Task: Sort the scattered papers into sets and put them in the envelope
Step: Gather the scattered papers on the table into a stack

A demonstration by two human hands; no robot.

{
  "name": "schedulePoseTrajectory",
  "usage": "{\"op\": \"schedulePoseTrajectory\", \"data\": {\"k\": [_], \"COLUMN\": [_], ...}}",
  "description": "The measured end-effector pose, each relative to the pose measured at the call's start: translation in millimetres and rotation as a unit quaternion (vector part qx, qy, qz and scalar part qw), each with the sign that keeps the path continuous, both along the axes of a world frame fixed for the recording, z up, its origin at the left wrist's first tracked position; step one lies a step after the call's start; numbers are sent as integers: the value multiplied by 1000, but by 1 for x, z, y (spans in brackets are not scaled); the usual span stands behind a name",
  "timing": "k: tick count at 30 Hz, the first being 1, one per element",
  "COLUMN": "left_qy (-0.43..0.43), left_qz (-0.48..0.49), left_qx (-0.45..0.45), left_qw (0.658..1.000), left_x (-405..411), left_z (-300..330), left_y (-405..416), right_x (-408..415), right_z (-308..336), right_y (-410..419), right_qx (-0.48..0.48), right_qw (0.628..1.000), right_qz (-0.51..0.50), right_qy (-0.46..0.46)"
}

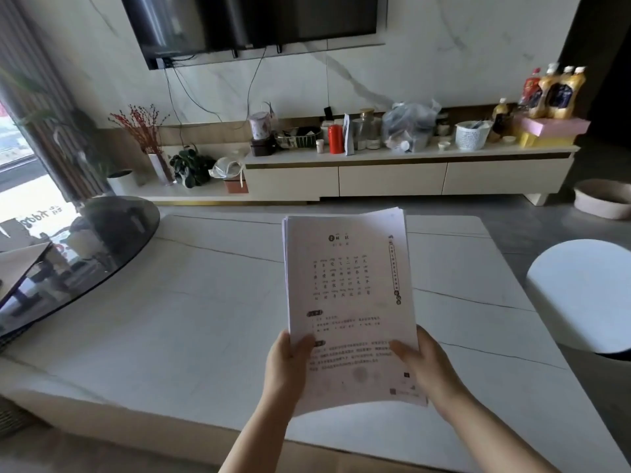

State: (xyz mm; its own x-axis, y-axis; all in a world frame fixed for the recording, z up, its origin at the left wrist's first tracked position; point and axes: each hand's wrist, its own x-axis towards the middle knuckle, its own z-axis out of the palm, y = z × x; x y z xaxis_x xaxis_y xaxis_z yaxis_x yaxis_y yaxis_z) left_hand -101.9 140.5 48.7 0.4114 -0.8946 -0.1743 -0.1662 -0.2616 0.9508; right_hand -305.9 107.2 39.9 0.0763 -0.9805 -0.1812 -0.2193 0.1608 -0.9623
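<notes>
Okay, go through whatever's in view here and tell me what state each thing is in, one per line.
Stack of papers: gathered, printed side up, held above the table.
Left hand: grips the stack's lower left edge, thumb on top.
Right hand: grips the lower right edge, thumb on top.
Table: white marble top.
Television: wall-mounted, screen dark.
Red canister: upright on the cabinet.

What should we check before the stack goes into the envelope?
1. Left hand grip on the white printed paper stack: ok, thumb on top.
2. Right hand grip: ok, thumb on top.
3. Stack edges aligned: not ok, sheets fan at the top left.
4. Envelope located: cannot tell, perhaps the tan flap at far left.
5. White marble table under the stack bare: ok.
</notes>
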Motion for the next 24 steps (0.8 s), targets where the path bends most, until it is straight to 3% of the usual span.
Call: {"op": "schedulePoseTrajectory", "data": {"k": [5,10,16,24], "left_qy": [60,95,113,87], "left_qz": [53,29,29,67], "left_qx": [-45,-19,57,124], "left_qw": [996,995,992,986], "left_x": [-11,-33,-50,-68], "left_z": [48,56,17,-59], "left_y": [37,60,31,-29], "right_x": [-15,-40,-73,-78], "right_z": [53,62,23,-45], "right_y": [26,47,46,-13], "right_qx": [-30,-17,80,140], "right_qw": [999,999,990,988], "right_qz": [23,5,104,33], "right_qy": [14,47,42,49]}}
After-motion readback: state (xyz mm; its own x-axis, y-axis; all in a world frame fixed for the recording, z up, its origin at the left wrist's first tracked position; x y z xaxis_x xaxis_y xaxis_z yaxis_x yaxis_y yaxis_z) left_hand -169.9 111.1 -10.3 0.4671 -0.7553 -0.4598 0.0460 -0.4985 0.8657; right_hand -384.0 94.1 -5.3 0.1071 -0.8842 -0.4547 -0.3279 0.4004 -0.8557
